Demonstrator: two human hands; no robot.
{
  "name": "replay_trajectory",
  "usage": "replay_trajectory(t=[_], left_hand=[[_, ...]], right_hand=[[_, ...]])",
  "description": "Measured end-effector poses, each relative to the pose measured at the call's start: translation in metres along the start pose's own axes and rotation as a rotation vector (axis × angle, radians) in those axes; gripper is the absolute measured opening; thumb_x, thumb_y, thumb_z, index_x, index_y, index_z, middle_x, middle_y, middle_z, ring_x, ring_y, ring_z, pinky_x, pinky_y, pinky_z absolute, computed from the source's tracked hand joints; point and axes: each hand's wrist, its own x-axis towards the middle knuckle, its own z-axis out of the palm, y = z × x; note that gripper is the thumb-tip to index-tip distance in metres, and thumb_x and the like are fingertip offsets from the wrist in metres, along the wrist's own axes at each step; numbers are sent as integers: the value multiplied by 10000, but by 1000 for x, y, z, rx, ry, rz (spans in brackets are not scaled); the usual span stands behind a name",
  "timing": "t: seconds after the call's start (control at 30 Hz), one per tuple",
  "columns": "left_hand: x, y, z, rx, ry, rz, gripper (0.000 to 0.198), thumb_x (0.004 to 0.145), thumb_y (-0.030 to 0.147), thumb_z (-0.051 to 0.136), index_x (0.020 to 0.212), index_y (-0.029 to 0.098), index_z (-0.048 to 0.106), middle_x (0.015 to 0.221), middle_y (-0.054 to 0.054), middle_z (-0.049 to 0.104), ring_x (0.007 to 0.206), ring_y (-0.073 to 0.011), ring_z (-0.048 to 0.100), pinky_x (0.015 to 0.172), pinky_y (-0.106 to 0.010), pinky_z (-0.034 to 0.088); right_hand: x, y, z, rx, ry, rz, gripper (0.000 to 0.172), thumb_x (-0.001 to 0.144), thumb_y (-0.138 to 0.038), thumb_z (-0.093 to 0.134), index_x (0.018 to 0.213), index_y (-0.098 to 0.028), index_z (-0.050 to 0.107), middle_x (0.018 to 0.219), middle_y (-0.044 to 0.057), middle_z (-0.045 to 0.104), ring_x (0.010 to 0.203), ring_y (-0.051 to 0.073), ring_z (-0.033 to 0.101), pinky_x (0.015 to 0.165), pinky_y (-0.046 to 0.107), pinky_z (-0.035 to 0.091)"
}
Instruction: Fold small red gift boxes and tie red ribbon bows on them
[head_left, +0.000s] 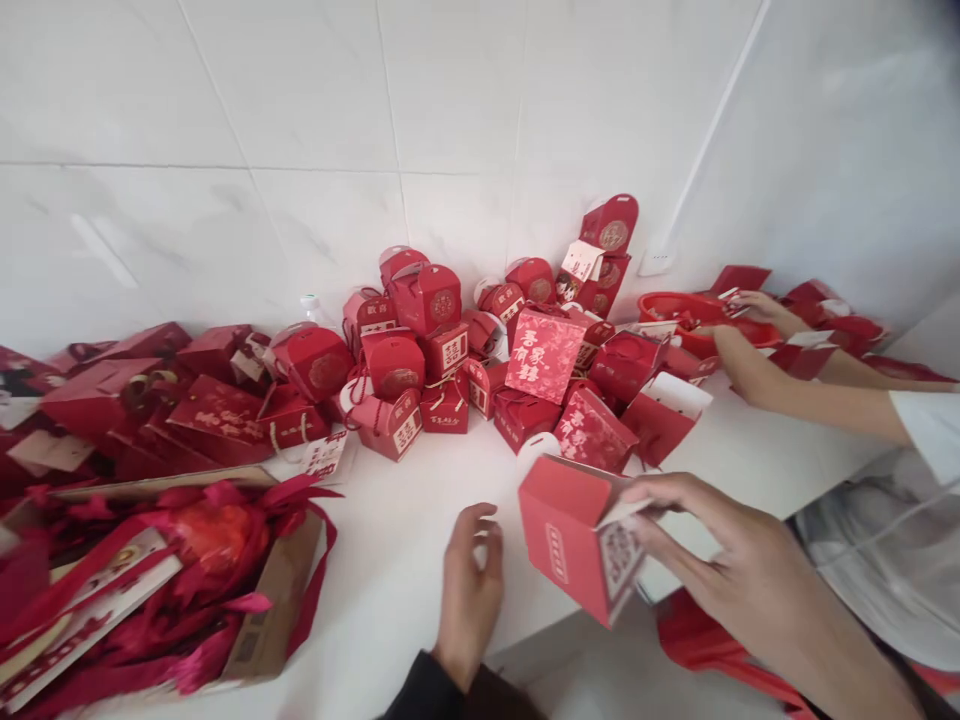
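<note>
Between the thumb and fingers of my right hand (697, 540) is the upper flap of a red paper gift box (562, 535). The box tilts over the table's front edge, with a white patterned panel facing right and pale flaps at its top. My left hand (472, 580) is a little to the left of the box, above the white table (397, 520). It holds nothing; its fingers are loosely curled and apart. Behind both hands stands a heap of red gift boxes, among them a pink-red box (545, 352) with white characters.
At the left front, a cardboard carton (274, 590) holds red and magenta ribbon. More red boxes (217, 410) lie behind it. On the right, another person's arms (810, 385) reach over a red basin (660, 305). A tiled wall (322, 120) stands behind the table.
</note>
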Motion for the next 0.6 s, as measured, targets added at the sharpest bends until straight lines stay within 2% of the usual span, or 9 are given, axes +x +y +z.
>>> replay_trajectory(t=[0.07,0.13,0.23,0.3,0.4,0.47,0.6], left_hand=[[-16,1,-41,39,123,-70,240,1005,388,484,1077,198,612,1082,-106,689,917,-213,688,817,-364,584],[-31,6,-73,71,223,-90,275,990,443,523,1079,204,624,1119,-108,687,984,-227,680,862,-368,572],[-47,12,-100,149,261,-58,337,1003,430,509,1259,222,577,1340,-134,616,1224,-268,615,1020,-433,523],[-50,12,-106,209,239,-61,455,1009,417,501,1427,244,464,1528,-136,483,1416,-290,473,1157,-496,416],[-48,6,-104,217,151,-111,608,999,427,514,1542,233,321,1620,-137,374,1525,-294,323,1238,-518,306],[-46,2,-99,184,106,-111,623,990,411,529,1540,204,322,1584,-155,416,1506,-292,356,1235,-503,315],[-48,2,-91,173,135,-38,523,987,335,524,1470,176,400,1401,-167,545,1346,-280,511,1157,-482,410]], right_hand=[[7,-12,32,65,-49,-59,159,1030,-441,545,1047,-311,635,954,9,734,809,209,726,738,300,601],[10,-19,64,117,-75,-100,158,1043,-414,523,1056,-294,625,968,26,722,834,220,717,784,329,586],[8,-24,104,192,-248,-116,149,1051,-402,513,1081,-294,612,1011,35,709,906,239,711,802,356,575],[8,-25,120,218,-379,-124,155,1053,-406,508,1140,-308,591,1077,36,698,958,245,704,817,375,576],[11,-26,131,200,-374,-141,268,1063,-435,467,1293,-314,531,1170,65,670,1014,259,688,873,424,573],[16,-25,133,151,-327,-194,361,1074,-448,419,1398,-304,484,1167,90,664,1046,281,674,875,447,574],[25,-23,135,33,-227,-383,459,1081,-381,347,1530,-286,381,1152,119,664,1026,311,659,815,453,572]])
